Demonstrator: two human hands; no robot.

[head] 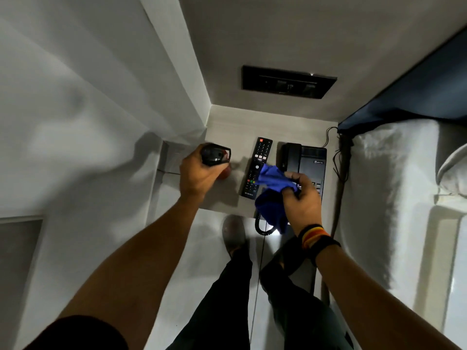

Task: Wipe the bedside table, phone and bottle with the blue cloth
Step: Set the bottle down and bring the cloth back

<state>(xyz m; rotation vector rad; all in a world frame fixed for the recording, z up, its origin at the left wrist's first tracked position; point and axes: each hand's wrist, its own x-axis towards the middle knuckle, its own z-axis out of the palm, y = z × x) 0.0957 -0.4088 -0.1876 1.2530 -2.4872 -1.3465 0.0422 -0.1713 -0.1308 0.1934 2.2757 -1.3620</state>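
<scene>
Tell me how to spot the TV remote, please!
Find the small bedside table in the corner beside the bed. The remote lies flat in its middle, left of the black phone. It is the long thin one with coloured buttons.

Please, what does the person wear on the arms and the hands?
Both hands, left hand and right hand, are bare, without gloves. The forearms are uncovered. The right wrist carries stacked wristbands: black, yellow, orange. A dark short sleeve shows on the left upper arm.
</scene>
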